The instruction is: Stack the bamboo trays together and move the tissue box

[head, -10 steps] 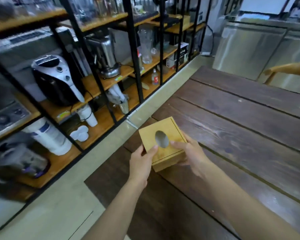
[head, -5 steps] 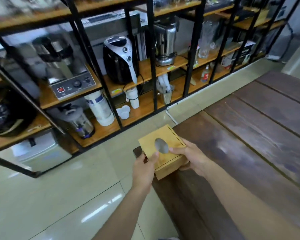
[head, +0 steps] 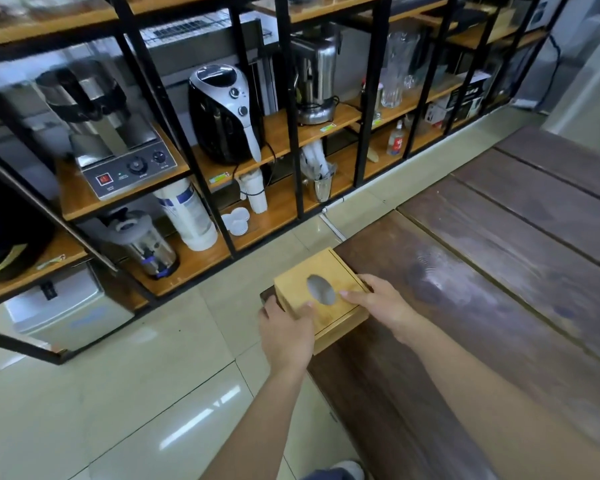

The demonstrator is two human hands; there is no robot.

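A square bamboo tissue box with an oval hole in its lid is at the near left corner of the dark wooden table. My left hand grips its near left side, thumb on the lid. My right hand holds its right side, fingers lying on the lid beside the hole. I cannot tell whether the box rests on the table or hangs just above it. No bamboo trays are in view.
A black metal rack with wooden shelves stands across a tiled aisle, holding an air fryer, a steel machine, a blender, cups and bottles. A shoe shows at the bottom.
The view has swung left, bringing more of the rack and floor into sight. Both hands have kept hold of the box, which is now at the table's corner.
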